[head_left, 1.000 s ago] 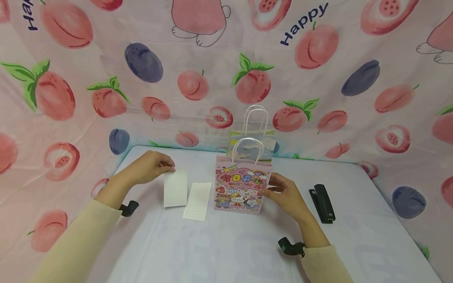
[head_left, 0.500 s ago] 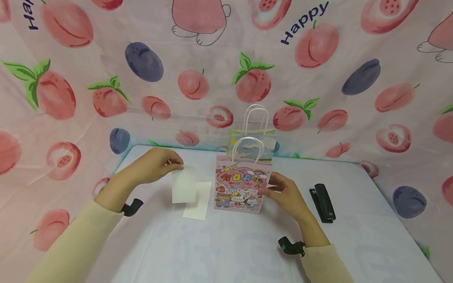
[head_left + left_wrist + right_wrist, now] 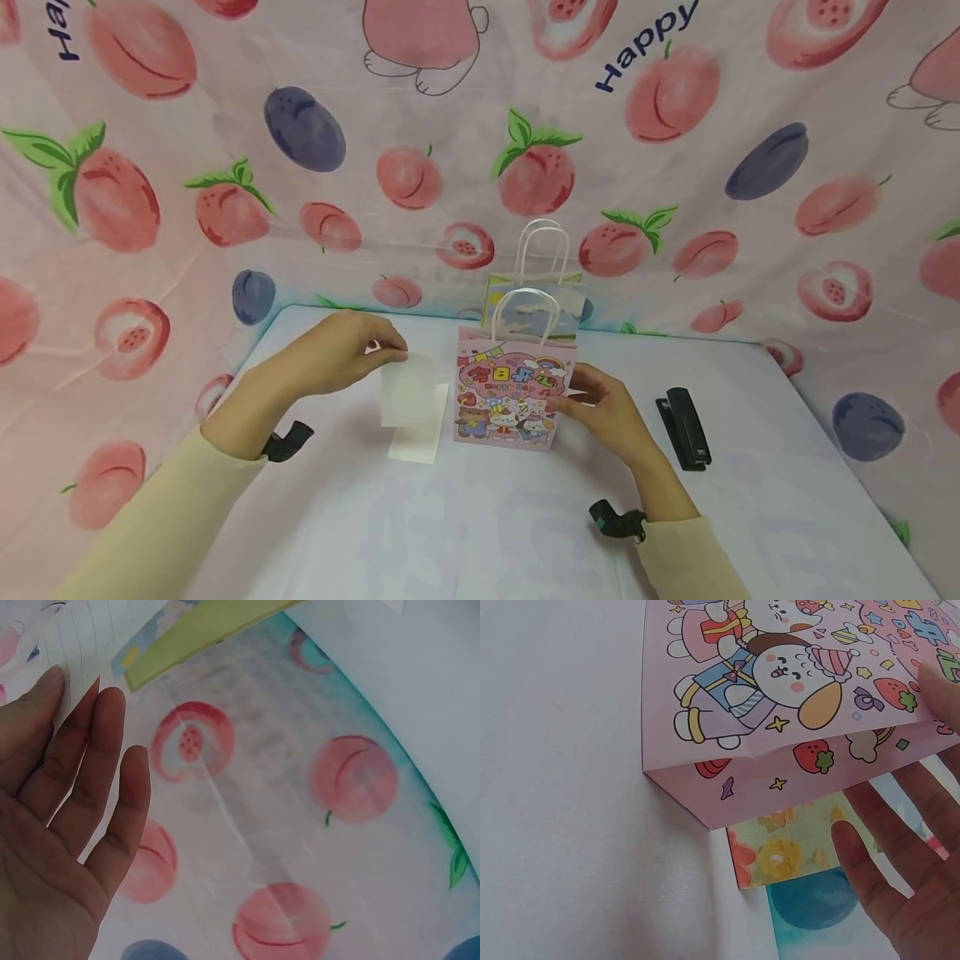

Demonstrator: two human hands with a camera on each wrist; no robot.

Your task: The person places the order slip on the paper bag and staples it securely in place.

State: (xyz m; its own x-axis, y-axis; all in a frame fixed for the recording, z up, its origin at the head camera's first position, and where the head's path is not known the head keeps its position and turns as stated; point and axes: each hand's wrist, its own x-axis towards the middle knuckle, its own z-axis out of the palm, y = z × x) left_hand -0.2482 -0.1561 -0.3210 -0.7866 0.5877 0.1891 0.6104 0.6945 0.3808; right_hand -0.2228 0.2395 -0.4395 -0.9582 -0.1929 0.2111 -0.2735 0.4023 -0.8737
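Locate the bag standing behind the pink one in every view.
Head: rear bag, right of centre, partly hidden by the pink bag.
Left wrist: top, left of centre, yellow-green side showing.
Right wrist: right of centre, below the pink bag.
Shared landmark: fruit-print backdrop.

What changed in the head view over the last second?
The left hand moved right, toward the pink bag, carrying the white sheet it pinches; in that view the sheet now overlaps the second sheet. Nothing was newly gripped or let go.

Unchanged: right hand holding the pink bag, rear bag, black stapler, second sheet.
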